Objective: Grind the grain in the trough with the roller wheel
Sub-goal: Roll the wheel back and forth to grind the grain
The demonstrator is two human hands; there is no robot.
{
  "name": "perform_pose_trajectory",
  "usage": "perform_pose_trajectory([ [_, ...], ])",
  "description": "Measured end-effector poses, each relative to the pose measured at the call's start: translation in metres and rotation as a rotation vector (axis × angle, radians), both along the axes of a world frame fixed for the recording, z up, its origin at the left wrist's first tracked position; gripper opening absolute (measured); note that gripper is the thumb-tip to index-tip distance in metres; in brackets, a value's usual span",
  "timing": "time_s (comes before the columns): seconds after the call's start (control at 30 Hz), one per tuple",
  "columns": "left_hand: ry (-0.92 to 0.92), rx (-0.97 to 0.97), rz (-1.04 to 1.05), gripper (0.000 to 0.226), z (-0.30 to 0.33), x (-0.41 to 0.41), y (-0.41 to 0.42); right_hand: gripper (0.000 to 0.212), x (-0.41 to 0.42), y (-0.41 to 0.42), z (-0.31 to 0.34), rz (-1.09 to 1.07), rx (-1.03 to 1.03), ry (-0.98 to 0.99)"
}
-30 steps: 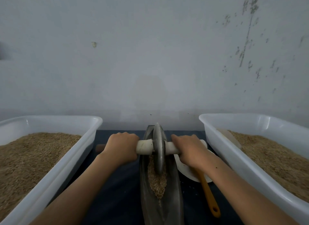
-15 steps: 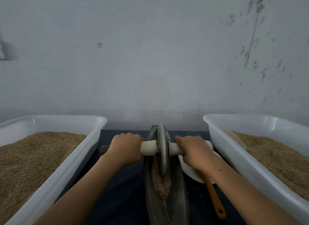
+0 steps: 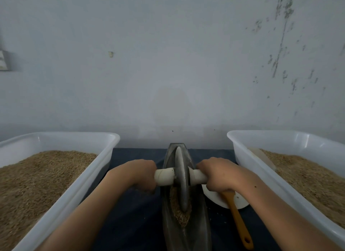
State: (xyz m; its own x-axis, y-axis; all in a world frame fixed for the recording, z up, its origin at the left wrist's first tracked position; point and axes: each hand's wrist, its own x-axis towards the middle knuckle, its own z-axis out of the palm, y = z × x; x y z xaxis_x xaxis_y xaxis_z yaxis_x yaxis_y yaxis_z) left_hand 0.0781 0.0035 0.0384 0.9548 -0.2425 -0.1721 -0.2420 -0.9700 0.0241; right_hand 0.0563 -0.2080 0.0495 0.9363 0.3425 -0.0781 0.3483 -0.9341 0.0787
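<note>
A dark metal boat-shaped trough (image 3: 196, 232) lies lengthwise on the table between my arms. The grey roller wheel (image 3: 182, 178) stands upright in it, over a small heap of brown grain (image 3: 178, 211). A pale axle handle (image 3: 164, 177) runs through the wheel's hub. My left hand (image 3: 139, 174) grips the left end of the handle and my right hand (image 3: 218, 174) grips the right end. The grain under the wheel's rim is partly hidden.
Two large white plastic tubs full of grain flank the trough, the left tub (image 3: 74, 191) and the right tub (image 3: 261, 168). A white plate (image 3: 240, 202) with an orange-handled spatula (image 3: 239, 226) lies right of the trough. A pale wall stands close behind.
The wheel has rolled a little toward me along the trough, with both hands still on the handle. The camera view has shifted slightly.
</note>
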Motion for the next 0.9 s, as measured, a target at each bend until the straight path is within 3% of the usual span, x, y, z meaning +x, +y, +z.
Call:
perform_pose_trajectory([
  [0.1,-0.103,0.037,0.012,0.042,-0.002,0.000,-0.003,0.032,0.001,0.000,-0.005,-0.025,0.045,-0.050],
  [0.2,-0.342,0.074,0.003,0.033,-0.008,0.003,-0.003,0.027,0.003,0.001,-0.012,-0.048,0.074,-0.193],
  [0.33,-0.531,0.005,-0.015,0.024,-0.015,0.004,-0.003,0.026,0.005,0.004,-0.019,-0.055,0.086,-0.338],
  [0.47,-0.449,0.011,-0.022,0.028,-0.013,0.004,-0.001,0.029,0.003,0.004,-0.015,-0.042,0.052,-0.297],
  [0.73,-0.109,0.080,-0.024,0.047,0.001,-0.003,-0.003,0.036,-0.001,-0.003,0.002,-0.048,0.040,0.122],
  [0.9,-0.183,0.099,0.002,0.046,-0.002,-0.003,-0.004,0.031,-0.001,-0.002,-0.002,-0.046,0.059,0.031],
])
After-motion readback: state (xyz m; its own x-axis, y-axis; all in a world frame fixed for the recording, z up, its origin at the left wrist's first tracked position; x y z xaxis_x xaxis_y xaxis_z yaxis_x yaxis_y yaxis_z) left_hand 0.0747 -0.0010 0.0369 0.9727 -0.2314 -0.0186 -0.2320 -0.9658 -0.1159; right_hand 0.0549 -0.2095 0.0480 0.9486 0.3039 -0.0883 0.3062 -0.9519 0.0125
